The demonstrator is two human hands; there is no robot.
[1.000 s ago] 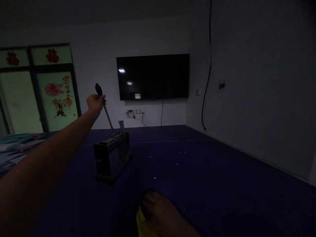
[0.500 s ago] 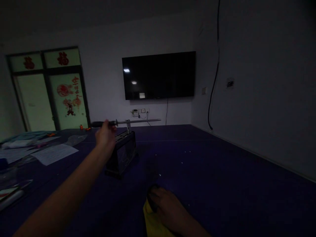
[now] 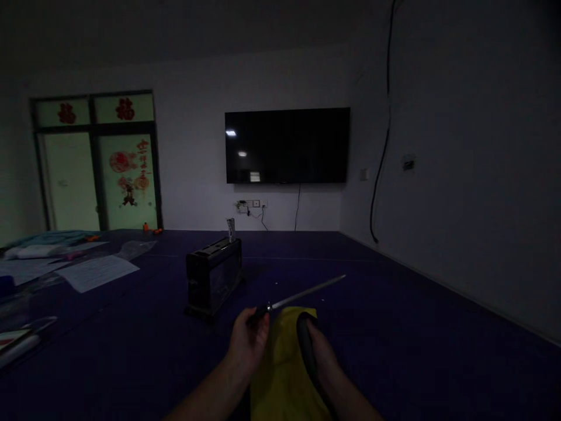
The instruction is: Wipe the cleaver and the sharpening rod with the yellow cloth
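Note:
My left hand is wrapped round the black handle of a honing steel. Its long grey rod points up and to the right, above the far edge of a yellow cloth. To the right of it, my right hand is closed on a dark, rounded piece along the cloth's right side; whether this piece is part of the cloth I cannot tell. Ahead and to the left, a black slotted holder with a see-through-looking side stands on the table, and a light metal piece sticks up from its far end.
Printed papers, clear plastic and a teal cloth lie on the left of the dark blue table. Small orange things sit at the far edge. Small white bits are scattered ahead. A black cable hangs at right.
My left hand has drawn the honing steel away from above the holder, down and toward me. My right hand has shifted slightly right, and more of the yellow cloth shows.

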